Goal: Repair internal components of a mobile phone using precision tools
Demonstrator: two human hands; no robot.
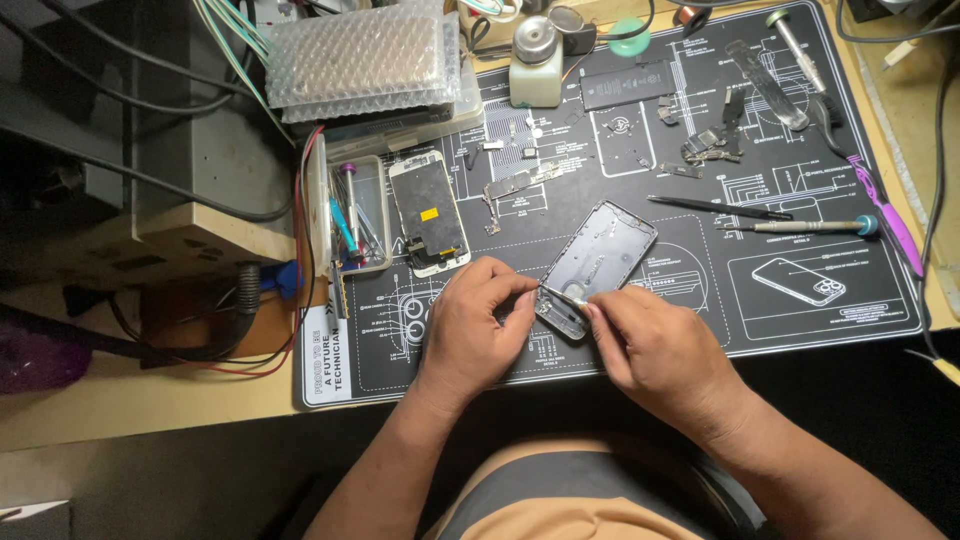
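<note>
Left hand (470,325) pinches lower edge of phone frame (597,262); right hand (655,350) grips tweezers (563,295) at same end. Frame likely light, thin, bendable; best held by rigid edges.

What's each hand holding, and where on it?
Left hand grips the near bottom end of the empty phone frame. Right hand pinches a thin metal tool, its tip at that same end.
</note>
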